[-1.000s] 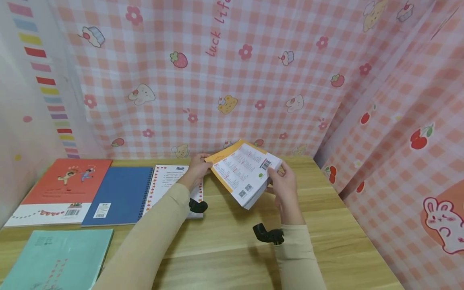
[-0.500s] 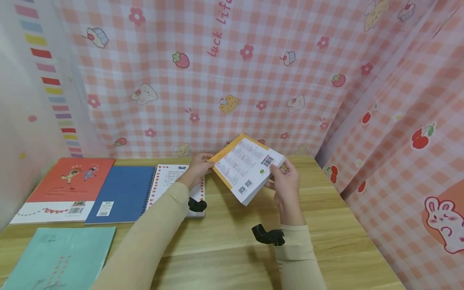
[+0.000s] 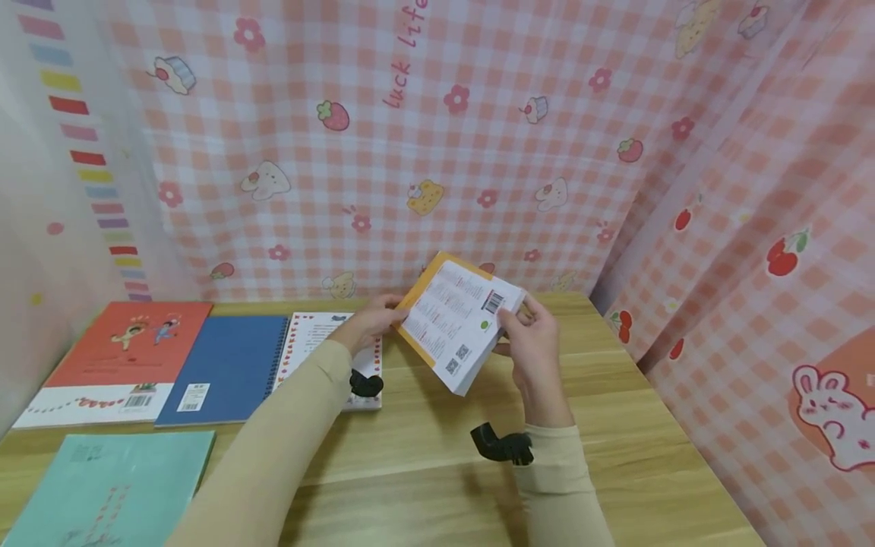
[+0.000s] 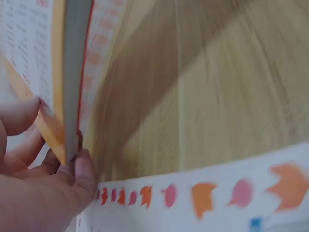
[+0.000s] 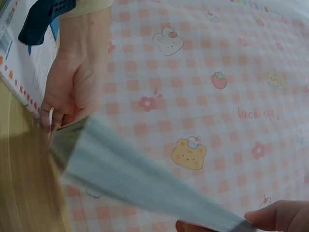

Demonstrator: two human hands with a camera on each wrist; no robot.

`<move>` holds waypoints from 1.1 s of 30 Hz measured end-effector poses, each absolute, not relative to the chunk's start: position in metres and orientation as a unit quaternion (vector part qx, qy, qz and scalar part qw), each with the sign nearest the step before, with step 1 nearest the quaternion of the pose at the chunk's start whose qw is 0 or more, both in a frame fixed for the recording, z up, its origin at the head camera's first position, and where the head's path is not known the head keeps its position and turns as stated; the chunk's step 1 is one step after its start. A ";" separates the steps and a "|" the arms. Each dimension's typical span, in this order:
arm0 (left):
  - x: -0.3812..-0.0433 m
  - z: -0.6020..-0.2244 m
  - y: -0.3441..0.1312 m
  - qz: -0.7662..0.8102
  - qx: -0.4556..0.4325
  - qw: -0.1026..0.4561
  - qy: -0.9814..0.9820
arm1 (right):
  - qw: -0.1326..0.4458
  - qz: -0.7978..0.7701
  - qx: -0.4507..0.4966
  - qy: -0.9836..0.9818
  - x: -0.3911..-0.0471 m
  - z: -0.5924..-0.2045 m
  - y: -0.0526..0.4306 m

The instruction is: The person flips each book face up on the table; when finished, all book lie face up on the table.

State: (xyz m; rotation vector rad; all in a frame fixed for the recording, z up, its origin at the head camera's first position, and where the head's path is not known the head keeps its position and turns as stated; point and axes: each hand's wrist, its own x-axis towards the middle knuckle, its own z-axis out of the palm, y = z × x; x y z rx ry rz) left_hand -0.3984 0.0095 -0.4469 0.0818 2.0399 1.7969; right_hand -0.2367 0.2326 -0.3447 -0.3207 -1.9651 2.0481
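Note:
A thick book (image 3: 454, 319) with a white back cover and an orange strip is held tilted over the table, its barcode and two QR codes facing up. My left hand (image 3: 372, 319) pinches its left corner, the thumb on the cover and fingers beneath, as the left wrist view shows. On the opposite side my right hand (image 3: 535, 334) grips the right edge, thumb on top. The right wrist view shows the book's page edges (image 5: 130, 169), with the left hand (image 5: 72, 92) at the far corner.
Lying left on the wooden table (image 3: 396, 471) are a red-and-white book (image 3: 130, 349), a blue spiral notebook (image 3: 225, 357) and a white leaf-bordered book (image 3: 311, 334), partly behind the left arm. A green book (image 3: 137, 471) lies nearer. Checked curtains (image 3: 410, 152) stand behind and right.
Both hands keep hold of the book. Its far end has risen slightly and it has turned a little, while the left hand has lowered slightly. The other books stay put.

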 end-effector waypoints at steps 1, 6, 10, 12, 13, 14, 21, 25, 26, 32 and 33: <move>-0.399 -0.447 0.008 0.638 0.038 0.215 0.739 | 0.140 0.709 -0.103 -0.683 -0.235 -0.344 0.231; -0.399 -0.441 0.003 0.625 0.058 0.232 0.743 | 0.132 0.705 -0.078 -0.693 -0.230 -0.339 0.224; -0.401 -0.436 0.003 0.644 0.047 0.253 0.720 | 0.127 0.698 -0.071 -0.701 -0.230 -0.337 0.219; -0.401 -0.434 0.004 0.654 0.044 0.263 0.708 | 0.124 0.694 -0.064 -0.706 -0.230 -0.338 0.217; -0.401 -0.432 0.004 0.655 0.044 0.265 0.707 | 0.124 0.692 -0.060 -0.708 -0.230 -0.338 0.217; -0.401 -0.431 0.004 0.652 0.047 0.266 0.709 | 0.124 0.689 -0.057 -0.712 -0.230 -0.338 0.216; -0.404 -0.425 0.007 0.653 0.060 0.255 0.711 | 0.131 0.656 -0.045 -0.742 -0.230 -0.338 0.215; -0.406 -0.424 0.009 0.664 0.062 0.248 0.703 | 0.129 0.645 -0.039 -0.752 -0.229 -0.339 0.215; -0.406 -0.423 0.009 0.664 0.064 0.245 0.703 | 0.129 0.642 -0.037 -0.755 -0.229 -0.340 0.215; -0.406 -0.422 0.010 0.660 0.081 0.209 0.717 | 0.125 0.631 -0.014 -0.766 -0.226 -0.340 0.212; -0.406 -0.422 0.010 0.658 0.081 0.197 0.722 | 0.124 0.630 -0.011 -0.767 -0.225 -0.340 0.211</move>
